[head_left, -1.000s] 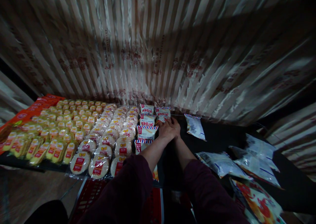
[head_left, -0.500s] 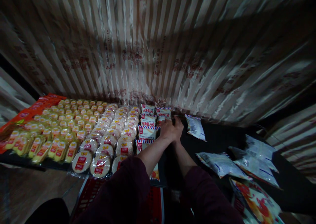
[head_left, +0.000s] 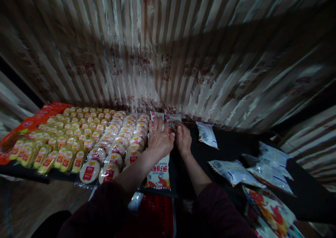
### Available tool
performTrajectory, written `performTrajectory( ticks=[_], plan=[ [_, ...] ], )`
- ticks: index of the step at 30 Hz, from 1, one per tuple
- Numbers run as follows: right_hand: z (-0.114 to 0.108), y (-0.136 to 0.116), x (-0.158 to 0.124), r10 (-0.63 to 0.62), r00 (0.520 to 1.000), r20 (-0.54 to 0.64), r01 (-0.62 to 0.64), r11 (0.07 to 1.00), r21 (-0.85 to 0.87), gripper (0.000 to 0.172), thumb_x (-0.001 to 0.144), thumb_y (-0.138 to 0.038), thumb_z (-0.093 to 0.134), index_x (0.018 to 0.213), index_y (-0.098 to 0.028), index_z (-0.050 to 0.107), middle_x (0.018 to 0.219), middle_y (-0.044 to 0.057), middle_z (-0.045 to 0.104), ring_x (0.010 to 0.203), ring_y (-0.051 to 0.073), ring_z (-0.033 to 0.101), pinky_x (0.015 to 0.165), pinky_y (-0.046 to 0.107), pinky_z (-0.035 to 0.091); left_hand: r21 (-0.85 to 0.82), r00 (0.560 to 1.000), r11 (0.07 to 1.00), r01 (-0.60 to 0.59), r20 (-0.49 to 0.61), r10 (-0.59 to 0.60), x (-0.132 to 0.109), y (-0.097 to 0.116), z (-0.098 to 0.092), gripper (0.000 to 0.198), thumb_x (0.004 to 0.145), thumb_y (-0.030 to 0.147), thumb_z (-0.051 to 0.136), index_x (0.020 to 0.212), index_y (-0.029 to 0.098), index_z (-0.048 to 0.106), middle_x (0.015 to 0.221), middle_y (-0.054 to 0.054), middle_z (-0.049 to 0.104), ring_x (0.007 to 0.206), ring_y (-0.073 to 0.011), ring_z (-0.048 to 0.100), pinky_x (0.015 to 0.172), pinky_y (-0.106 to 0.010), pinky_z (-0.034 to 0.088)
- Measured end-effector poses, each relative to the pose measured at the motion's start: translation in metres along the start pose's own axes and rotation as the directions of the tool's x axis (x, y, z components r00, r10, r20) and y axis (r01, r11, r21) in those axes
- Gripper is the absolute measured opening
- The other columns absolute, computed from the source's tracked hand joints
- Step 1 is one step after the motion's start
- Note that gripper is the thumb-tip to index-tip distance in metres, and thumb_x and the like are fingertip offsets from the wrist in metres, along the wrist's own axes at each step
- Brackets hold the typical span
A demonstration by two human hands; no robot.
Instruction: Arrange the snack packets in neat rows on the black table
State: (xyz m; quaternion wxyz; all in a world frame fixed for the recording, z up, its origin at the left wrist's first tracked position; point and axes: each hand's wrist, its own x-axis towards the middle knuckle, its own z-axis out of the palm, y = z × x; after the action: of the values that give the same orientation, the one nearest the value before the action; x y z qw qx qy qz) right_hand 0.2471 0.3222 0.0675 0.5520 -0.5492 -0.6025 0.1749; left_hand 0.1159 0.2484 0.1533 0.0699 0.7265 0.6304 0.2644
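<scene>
My left hand [head_left: 159,137] lies flat, fingers spread, on a column of white snack packets with red-and-blue striped edges [head_left: 159,173]. My right hand [head_left: 183,138] is just right of it, fingers curled on the far packet [head_left: 173,118] of a second column by the curtain. Whether it grips that packet I cannot tell. Both sleeves are dark maroon.
Left of the packets lie rows of round wrapped cakes [head_left: 107,171] and small yellow-wrapped snacks [head_left: 60,140], with orange packs [head_left: 31,120] beyond. A single packet [head_left: 207,134] and a loose heap of bags [head_left: 262,171] lie on the dark table [head_left: 301,196]. A striped curtain [head_left: 168,49] hangs behind.
My left hand has moved left off the right hand and spread flat on the striped packets. My right hand has stayed near the far packet. The view has shifted slightly.
</scene>
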Motion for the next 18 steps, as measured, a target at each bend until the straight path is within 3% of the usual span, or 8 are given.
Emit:
performTrajectory(
  ticks=[3, 5, 8, 11, 14, 18],
  plan=[
    [0.000, 0.012, 0.009, -0.101, 0.995, 0.025, 0.104, 0.978, -0.181, 0.042, 0.086, -0.043, 0.039, 0.111, -0.021, 0.064, 0.129, 0.008, 0.058, 0.127, 0.024, 0.043, 0.110, 0.044, 0.026, -0.009, 0.993, 0.995, -0.104, 0.045, 0.105, -0.024, 0.016, 0.006, 0.064, 0.084, 0.039, 0.047, 0.141, 0.011, 0.037, 0.154, -0.013, 0.024, 0.145, -0.0293, 0.000, 0.117, -0.047, 0.000],
    [0.002, 0.021, 0.014, -0.119, 0.992, 0.049, 0.128, 0.957, -0.261, 0.039, 0.085, -0.039, 0.041, 0.112, -0.023, 0.063, 0.133, 0.006, 0.055, 0.132, 0.025, 0.037, 0.111, 0.048, 0.025, 0.008, 0.992, 0.996, -0.087, 0.097, 0.086, -0.029, 0.024, 0.014, 0.068, 0.083, 0.037, 0.048, 0.142, 0.008, 0.033, 0.154, -0.014, 0.024, 0.144, -0.0308, 0.001, 0.117, -0.049, 0.002],
    [0.003, 0.028, 0.020, -0.168, 0.981, 0.096, 0.190, 0.924, -0.331, 0.036, 0.086, -0.035, 0.042, 0.112, -0.025, 0.064, 0.133, 0.006, 0.055, 0.136, 0.027, 0.030, 0.109, 0.052, 0.028, 0.067, 0.990, 0.996, -0.052, 0.132, 0.043, -0.020, 0.029, 0.023, 0.063, 0.087, 0.033, 0.039, 0.143, 0.006, 0.031, 0.153, -0.014, 0.025, 0.144, -0.0308, 0.006, 0.117, -0.049, 0.005],
    [0.004, 0.027, 0.023, -0.227, 0.954, 0.193, 0.272, 0.930, -0.248, 0.037, 0.088, -0.036, 0.038, 0.112, -0.023, 0.064, 0.128, 0.007, 0.059, 0.130, 0.026, 0.041, 0.108, 0.049, 0.034, 0.142, 0.984, 0.990, -0.006, 0.176, -0.019, -0.005, 0.026, 0.024, 0.060, 0.089, 0.033, 0.035, 0.142, 0.005, 0.034, 0.152, -0.015, 0.027, 0.143, -0.0315, 0.011, 0.117, -0.048, 0.007],
    [0.009, 0.022, 0.025, -0.146, 0.965, 0.220, 0.170, 0.980, -0.099, 0.045, 0.089, -0.046, 0.036, 0.116, -0.022, 0.062, 0.123, 0.008, 0.063, 0.116, 0.025, 0.055, 0.103, 0.045, 0.041, 0.186, 0.975, 0.981, 0.048, 0.203, -0.086, 0.006, 0.019, 0.021, 0.059, 0.090, 0.035, 0.032, 0.141, 0.005, 0.035, 0.151, -0.016, 0.029, 0.143, -0.0322, 0.014, 0.117, -0.048, 0.011],
    [0.024, 0.020, 0.025, 0.037, 0.981, 0.191, -0.062, 0.990, 0.129, 0.056, 0.088, -0.059, 0.033, 0.121, -0.023, 0.060, 0.118, 0.006, 0.066, 0.111, 0.024, 0.060, 0.101, 0.044, 0.044, 0.201, 0.969, 0.977, 0.070, 0.217, -0.114, 0.014, 0.007, 0.020, 0.060, 0.090, 0.037, 0.032, 0.142, 0.005, 0.034, 0.151, -0.018, 0.028, 0.142, -0.0323, 0.017, 0.116, -0.048, 0.012]
  ],
)
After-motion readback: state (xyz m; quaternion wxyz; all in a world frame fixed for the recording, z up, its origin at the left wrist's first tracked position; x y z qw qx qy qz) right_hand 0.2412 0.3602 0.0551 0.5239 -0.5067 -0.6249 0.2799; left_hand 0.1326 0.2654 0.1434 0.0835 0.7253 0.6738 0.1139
